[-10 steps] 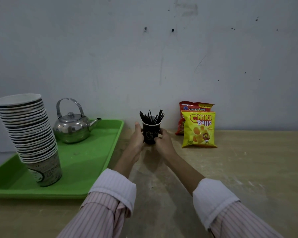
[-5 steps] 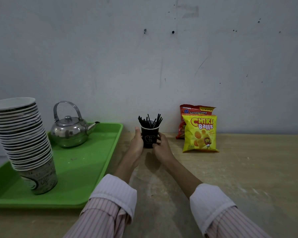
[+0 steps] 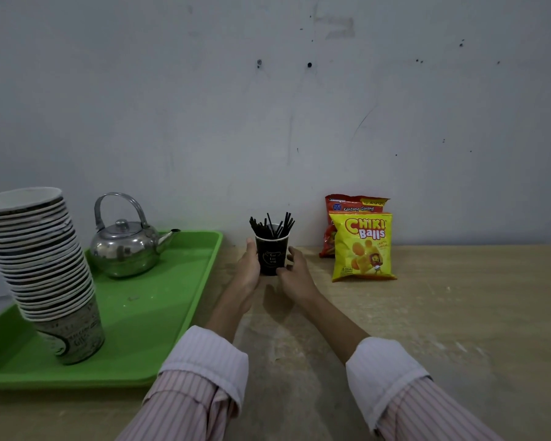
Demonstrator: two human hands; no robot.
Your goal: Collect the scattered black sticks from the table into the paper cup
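Note:
A black paper cup stands upright on the wooden table close to the wall. A bundle of black sticks pokes out of its top. My left hand lies against the cup's left side, thumb along its wall. My right hand cups the right side, with its fingertips at the cup's lower front and its thumb a little off the wall. I see no loose sticks on the table.
A green tray at the left carries a steel kettle and a tall leaning stack of paper cups. A yellow snack bag and a red one lean on the wall right of the cup.
Both hands have stayed around the cup, which has hardly moved. My right thumb has eased slightly away from its side. The view has shifted a little.

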